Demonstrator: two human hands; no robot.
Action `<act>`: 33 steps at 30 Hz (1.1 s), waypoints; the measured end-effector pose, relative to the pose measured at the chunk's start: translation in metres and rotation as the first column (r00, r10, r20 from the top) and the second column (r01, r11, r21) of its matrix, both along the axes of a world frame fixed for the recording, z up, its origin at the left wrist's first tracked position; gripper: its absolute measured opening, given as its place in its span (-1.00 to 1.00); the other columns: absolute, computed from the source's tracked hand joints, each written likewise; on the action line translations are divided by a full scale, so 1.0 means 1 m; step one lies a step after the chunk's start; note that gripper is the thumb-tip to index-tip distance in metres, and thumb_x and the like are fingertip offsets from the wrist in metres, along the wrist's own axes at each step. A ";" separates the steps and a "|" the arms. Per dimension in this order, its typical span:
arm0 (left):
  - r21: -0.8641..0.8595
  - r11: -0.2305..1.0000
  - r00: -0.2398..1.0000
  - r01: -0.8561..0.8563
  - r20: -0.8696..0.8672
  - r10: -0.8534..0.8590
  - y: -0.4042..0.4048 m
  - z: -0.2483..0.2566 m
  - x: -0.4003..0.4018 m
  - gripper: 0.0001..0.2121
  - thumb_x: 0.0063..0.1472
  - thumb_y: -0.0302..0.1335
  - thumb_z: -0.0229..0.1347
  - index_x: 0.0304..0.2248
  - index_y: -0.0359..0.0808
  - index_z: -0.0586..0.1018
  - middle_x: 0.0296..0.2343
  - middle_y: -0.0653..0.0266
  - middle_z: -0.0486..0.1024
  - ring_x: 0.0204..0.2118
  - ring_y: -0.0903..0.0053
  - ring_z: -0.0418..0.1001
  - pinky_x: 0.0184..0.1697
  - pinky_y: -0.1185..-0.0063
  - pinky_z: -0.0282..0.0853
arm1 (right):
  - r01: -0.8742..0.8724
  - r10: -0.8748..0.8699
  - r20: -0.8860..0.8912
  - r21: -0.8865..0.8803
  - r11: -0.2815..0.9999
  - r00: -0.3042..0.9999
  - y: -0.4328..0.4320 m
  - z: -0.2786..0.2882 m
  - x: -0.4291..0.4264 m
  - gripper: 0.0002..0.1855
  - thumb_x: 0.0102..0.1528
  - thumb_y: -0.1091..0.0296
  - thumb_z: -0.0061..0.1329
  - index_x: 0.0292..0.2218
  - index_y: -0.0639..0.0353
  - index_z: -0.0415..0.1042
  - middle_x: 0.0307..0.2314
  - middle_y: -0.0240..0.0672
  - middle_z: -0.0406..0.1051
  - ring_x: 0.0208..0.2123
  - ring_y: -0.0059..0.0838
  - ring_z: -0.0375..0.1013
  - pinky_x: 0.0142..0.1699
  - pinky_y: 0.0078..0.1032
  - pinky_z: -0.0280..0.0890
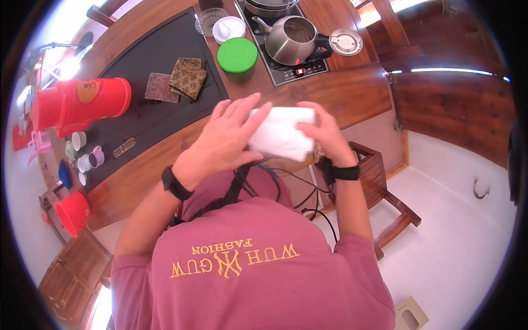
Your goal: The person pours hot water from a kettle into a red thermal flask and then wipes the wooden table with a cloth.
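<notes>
In front of my chest, near the wooden tea table's front edge, is a folded white paper or cloth piece, slightly blurred. My right hand grips its right side, thumb on top and the other fingers partly hidden behind. My left hand is at its left side, fingers spread, with the index finger overlapping the left edge. Beyond the hands stands a jar with a green lid. A steel kettle, its top uncovered, sits on a black induction cooker with a lit display.
A red thermos flask, two folded cloths and several small cups are on the black tea tray. The kettle lid lies right of the cooker. A wooden stool stands at right; cables hang near my waist.
</notes>
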State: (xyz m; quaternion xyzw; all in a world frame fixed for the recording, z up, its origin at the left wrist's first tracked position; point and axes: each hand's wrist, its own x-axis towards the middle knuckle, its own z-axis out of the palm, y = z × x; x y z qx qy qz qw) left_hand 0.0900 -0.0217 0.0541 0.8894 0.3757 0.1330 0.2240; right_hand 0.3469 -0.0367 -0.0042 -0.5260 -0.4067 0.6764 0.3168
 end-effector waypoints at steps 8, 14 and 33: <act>-0.047 0.988 0.980 -0.147 -0.146 0.139 -0.010 -0.021 -0.087 -0.56 -0.02 -0.43 0.15 -0.11 -0.36 0.38 -0.09 0.05 0.32 -0.08 0.17 0.30 -0.01 0.37 0.19 | 0.688 -0.683 0.121 0.000 0.725 0.720 0.006 -0.058 0.143 -0.58 0.06 0.32 0.01 -0.09 0.28 0.25 -0.21 -0.26 0.36 -0.21 -0.47 0.40 -0.19 -0.50 0.37; -0.155 0.921 0.911 -0.358 -0.274 0.308 -0.037 -0.031 -0.133 -0.65 0.06 -0.47 0.09 -0.14 -0.38 0.40 -0.16 0.10 0.36 -0.14 0.18 0.32 -0.05 0.41 0.21 | 0.784 -0.766 0.164 -0.111 0.611 0.621 0.043 -0.082 0.174 -0.26 0.04 -0.10 0.01 0.05 0.22 0.06 -0.02 -0.19 0.17 0.01 -0.26 0.20 0.02 -0.09 0.12; -0.376 0.451 0.586 -0.810 -0.554 0.591 -0.168 -0.129 -0.236 -0.74 0.08 -0.28 0.01 -0.48 -0.35 0.50 -0.46 0.02 0.50 -0.31 0.12 0.44 -0.26 0.29 0.35 | 0.005 -0.162 0.651 0.237 0.972 0.742 -0.024 -0.114 0.070 -0.75 0.13 0.25 -0.07 -0.34 0.31 0.39 -0.53 -0.37 0.39 -0.50 -0.56 0.34 -0.35 -0.54 0.29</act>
